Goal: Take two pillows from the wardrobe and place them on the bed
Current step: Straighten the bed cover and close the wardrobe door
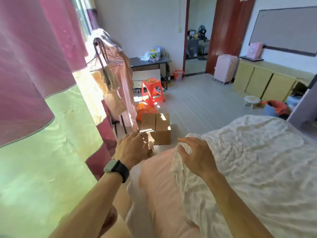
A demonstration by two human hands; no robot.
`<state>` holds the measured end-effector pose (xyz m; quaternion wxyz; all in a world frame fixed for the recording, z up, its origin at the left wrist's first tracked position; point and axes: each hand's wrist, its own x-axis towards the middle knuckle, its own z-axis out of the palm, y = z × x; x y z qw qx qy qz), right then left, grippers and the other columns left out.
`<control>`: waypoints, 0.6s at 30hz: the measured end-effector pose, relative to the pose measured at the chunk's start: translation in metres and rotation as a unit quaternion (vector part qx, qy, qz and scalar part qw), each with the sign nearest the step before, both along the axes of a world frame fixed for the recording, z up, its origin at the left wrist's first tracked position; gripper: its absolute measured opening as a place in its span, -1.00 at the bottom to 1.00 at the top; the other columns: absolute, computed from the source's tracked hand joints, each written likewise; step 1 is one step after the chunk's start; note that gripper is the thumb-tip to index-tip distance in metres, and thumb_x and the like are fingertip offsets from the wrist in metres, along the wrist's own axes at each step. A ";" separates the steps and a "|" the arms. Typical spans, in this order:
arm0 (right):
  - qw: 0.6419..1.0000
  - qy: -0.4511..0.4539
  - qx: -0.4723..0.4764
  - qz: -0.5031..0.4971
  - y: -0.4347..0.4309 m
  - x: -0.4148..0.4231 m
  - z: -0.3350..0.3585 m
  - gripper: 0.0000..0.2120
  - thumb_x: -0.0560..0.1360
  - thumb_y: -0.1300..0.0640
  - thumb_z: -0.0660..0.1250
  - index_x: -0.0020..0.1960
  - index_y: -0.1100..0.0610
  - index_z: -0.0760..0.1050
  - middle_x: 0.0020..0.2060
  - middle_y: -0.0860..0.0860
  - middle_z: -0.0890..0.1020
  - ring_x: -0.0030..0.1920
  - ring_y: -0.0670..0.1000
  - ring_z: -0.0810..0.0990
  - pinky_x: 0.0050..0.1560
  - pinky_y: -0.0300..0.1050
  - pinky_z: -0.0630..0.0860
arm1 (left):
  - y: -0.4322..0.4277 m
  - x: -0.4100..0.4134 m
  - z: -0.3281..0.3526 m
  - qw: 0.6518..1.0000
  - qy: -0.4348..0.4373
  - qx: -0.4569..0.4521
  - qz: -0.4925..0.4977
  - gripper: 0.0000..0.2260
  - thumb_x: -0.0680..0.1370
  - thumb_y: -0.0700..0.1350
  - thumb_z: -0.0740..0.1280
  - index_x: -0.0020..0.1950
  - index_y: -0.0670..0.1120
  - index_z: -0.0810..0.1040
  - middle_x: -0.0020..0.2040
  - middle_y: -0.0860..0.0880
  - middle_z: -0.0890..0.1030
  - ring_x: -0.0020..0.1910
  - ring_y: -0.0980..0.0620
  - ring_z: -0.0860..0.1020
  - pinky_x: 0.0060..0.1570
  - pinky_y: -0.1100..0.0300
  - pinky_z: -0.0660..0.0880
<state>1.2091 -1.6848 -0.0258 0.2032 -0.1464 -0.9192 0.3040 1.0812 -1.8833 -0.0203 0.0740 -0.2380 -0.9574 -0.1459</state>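
Observation:
A long pink pillow lies along the left edge of the bed, partly under a crinkled white cover. My right hand pinches the corner of that white cover above the pillow's far end. My left hand, with a dark watch on the wrist, hovers with curled fingers just past the pillow's far left corner; I cannot tell whether it holds anything. No second pillow shows, and I cannot pick out a wardrobe.
Pink and green curtains hang close on the left. A clothes rack, cardboard boxes, an orange basket and a red stool crowd the floor beyond the bed's corner. Yellow cabinets and a pink suitcase stand at the far right.

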 end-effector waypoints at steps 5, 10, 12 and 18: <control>1.000 -0.012 0.005 0.021 0.026 -0.120 0.008 -0.71 0.58 -0.01 0.32 0.28 -0.05 0.61 0.23 -0.07 0.65 0.25 0.09 0.52 0.28 -0.06 0.40 | 0.021 -0.100 0.012 1.000 -0.012 0.002 0.015 -0.73 0.54 0.07 0.26 0.23 0.17 0.54 0.23 0.05 0.58 0.23 -0.07 0.51 0.20 0.02 0.40; 0.999 -0.016 -0.004 0.036 0.048 -0.222 0.008 -0.72 0.57 -0.03 0.31 0.26 -0.09 0.61 0.21 -0.07 0.66 0.23 0.13 0.51 0.24 0.02 0.45 | 0.043 -0.184 0.018 0.998 -0.025 0.016 0.049 -0.52 0.44 0.19 0.10 0.32 0.16 0.51 0.28 0.08 0.56 0.26 -0.05 0.49 0.25 0.00 0.40; 0.999 -0.023 -0.005 0.040 0.054 -0.251 0.003 -0.72 0.57 -0.03 0.31 0.25 -0.10 0.61 0.21 -0.07 0.66 0.23 0.11 0.51 0.24 0.01 0.45 | 0.047 -0.214 0.012 0.998 -0.027 0.011 0.052 -0.62 0.51 0.14 0.19 0.31 0.18 0.51 0.27 0.08 0.57 0.23 -0.05 0.50 0.22 0.00 0.44; 0.996 -0.070 0.002 0.052 0.065 -0.339 -0.026 -0.71 0.58 -0.06 0.29 0.27 -0.12 0.59 0.24 -0.11 0.63 0.26 0.08 0.48 0.26 0.01 0.45 | 0.050 -0.308 -0.020 0.997 -0.052 0.024 0.057 -0.68 0.54 0.07 0.27 0.29 0.17 0.52 0.28 0.06 0.56 0.25 -0.06 0.51 0.17 -0.08 0.52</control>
